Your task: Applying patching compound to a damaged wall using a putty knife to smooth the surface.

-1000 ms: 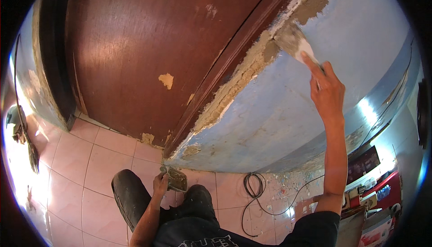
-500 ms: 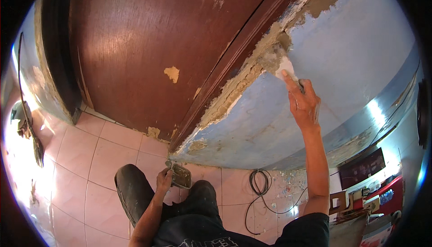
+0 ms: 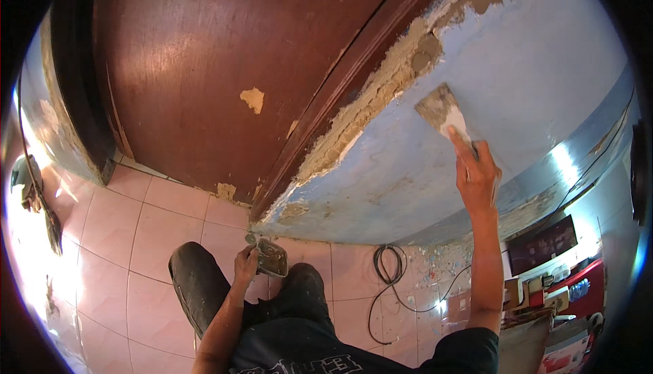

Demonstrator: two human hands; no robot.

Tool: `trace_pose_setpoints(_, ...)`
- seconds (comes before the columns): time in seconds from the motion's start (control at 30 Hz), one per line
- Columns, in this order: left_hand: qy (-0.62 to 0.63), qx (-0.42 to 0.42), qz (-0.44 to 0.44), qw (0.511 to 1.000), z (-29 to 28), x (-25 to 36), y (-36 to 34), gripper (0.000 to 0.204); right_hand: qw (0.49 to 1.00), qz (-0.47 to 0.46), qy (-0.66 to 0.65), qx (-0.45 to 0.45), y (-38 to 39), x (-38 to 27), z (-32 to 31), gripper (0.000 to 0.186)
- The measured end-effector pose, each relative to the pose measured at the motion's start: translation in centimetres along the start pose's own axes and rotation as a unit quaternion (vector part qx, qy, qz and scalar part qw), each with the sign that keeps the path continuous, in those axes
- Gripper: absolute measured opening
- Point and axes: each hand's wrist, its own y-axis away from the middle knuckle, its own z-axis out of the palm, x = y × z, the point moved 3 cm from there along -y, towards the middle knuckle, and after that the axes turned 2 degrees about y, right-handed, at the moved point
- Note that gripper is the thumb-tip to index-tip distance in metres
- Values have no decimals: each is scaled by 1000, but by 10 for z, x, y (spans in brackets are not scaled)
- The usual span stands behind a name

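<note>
My right hand (image 3: pixel 477 175) grips a putty knife (image 3: pixel 443 108), its index finger stretched along the tool. The wide blade is smeared with grey-brown filler and lies over the blue wall (image 3: pixel 524 95), just right of the rough plaster strip (image 3: pixel 367 119) beside the door frame. On that strip a darker, wet-looking dab of filler (image 3: pixel 427 53) shows. Low over my knees, my left hand (image 3: pixel 246 264) is closed on the edge of a small rectangular tub (image 3: pixel 273 259) with filler residue inside. Something small and greyish (image 3: pixel 252 238) sticks up by its fingers; its kind cannot be made out.
A brown wooden door (image 3: pixel 204 68) with chipped spots fills the upper left. Pink tiles (image 3: pixel 163 238) cover the floor. A coiled dark cable (image 3: pixel 389 265) lies near the wall's foot among paint flakes. A broom-like thing (image 3: pixel 51 228) leans at far left; household items (image 3: pixel 558 299) crowd the lower right.
My right hand has drawn the putty knife off the plaster strip, to the right and slightly down. The filler dab is now uncovered. My left hand still holds the tub.
</note>
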Motion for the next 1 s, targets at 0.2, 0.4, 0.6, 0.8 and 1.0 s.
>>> trace_pose_setpoints(0.2,-20,-3,44,999,-1,8,4,52,994,-21,-60,85,-36,-21,-10,69)
trace_pose_setpoints(0.4,16,-7,9,1000,3,7,6,52,998,-32,-5,49,-63,-21,3,70)
trace_pose_setpoints(0.6,-1,8,2,1000,-3,0,4,47,1000,-6,-1,26,-37,-12,-5,68)
trace_pose_setpoints(0.8,-51,10,8,999,4,22,10,47,998,2,-43,52,-50,-22,-22,64)
trace_pose_setpoints(1.0,-2,13,-4,1000,0,6,4,45,999,-22,-5,48,-68,-23,-15,64)
